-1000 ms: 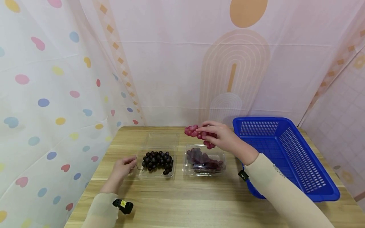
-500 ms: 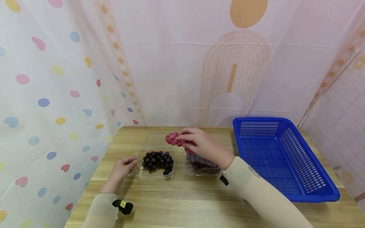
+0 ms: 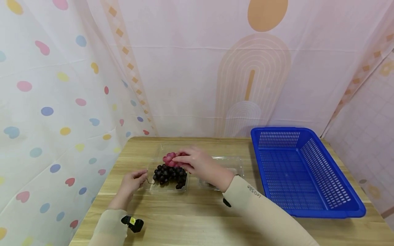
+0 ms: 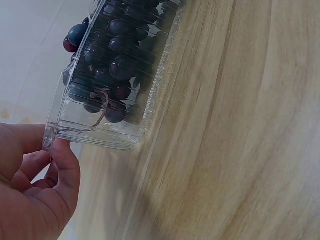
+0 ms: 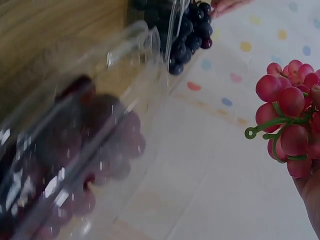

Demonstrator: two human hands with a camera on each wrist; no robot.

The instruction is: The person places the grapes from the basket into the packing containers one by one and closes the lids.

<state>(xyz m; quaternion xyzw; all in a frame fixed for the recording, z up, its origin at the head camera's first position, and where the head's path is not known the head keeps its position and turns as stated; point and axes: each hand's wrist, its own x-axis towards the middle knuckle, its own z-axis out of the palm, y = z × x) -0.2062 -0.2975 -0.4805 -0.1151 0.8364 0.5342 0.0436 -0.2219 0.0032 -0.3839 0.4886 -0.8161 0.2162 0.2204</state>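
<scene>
My left hand (image 3: pixel 132 184) pinches the rim of a clear plastic container (image 4: pixel 82 135) at its corner. In that container lies a bunch of dark grapes (image 3: pixel 166 175); its lid stands open toward the back. From the right, my right hand (image 3: pixel 203 165) grips a bunch of red grapes (image 3: pixel 169 159) just above the dark ones. Its green stem shows in the right wrist view; whether the two bunches touch I cannot tell. Under my right forearm, partly hidden, is a second clear container (image 3: pixel 237 163), which holds purplish-red grapes (image 5: pixel 117 142) in the right wrist view.
A large blue plastic basket (image 3: pixel 333 171) with slotted walls stands on the right of the wooden table (image 3: pixel 184 218). Patterned curtains (image 3: pixel 184 68) hang behind the table and at both sides.
My right hand has carried the red grapes left and down, from above the second container to just over the dark grapes. The left hand has stayed at the container's corner.
</scene>
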